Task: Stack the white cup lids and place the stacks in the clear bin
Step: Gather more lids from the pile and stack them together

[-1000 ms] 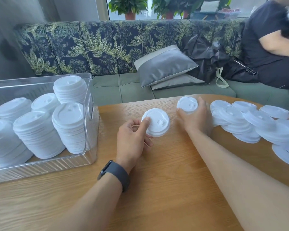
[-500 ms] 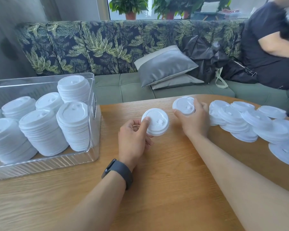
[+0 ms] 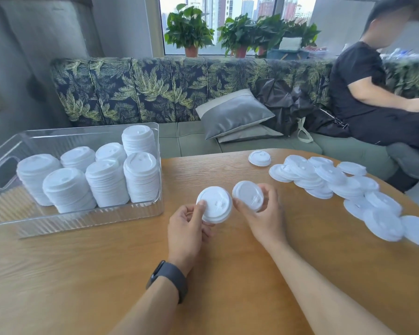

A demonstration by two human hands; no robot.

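A short stack of white lids (image 3: 214, 204) is held in the left hand (image 3: 186, 230), the thumb laid on its top edge and the fingers curled beneath; a single lid (image 3: 248, 195) is pinched in the right hand (image 3: 264, 218) between thumb and fingers, tilted, its rim just beside the stack; whether the two touch cannot be told. Both are held over the wooden table (image 3: 228, 274). The clear bin (image 3: 87, 221) is set at the left of the table; seven stacks (image 3: 107, 182) of lids are stood inside it, packed close together. Loose lids (image 3: 336, 187) are spread overlapping along the table's right side; one lone lid (image 3: 259, 158) is lain apart, near the far edge. A dark watch (image 3: 169, 279) is worn on the left wrist. Behind the table a leaf-patterned sofa (image 3: 155, 93) is seen, with a grey cushion (image 3: 235, 112) on it; a person in black (image 3: 373, 100) is seated at its right end.
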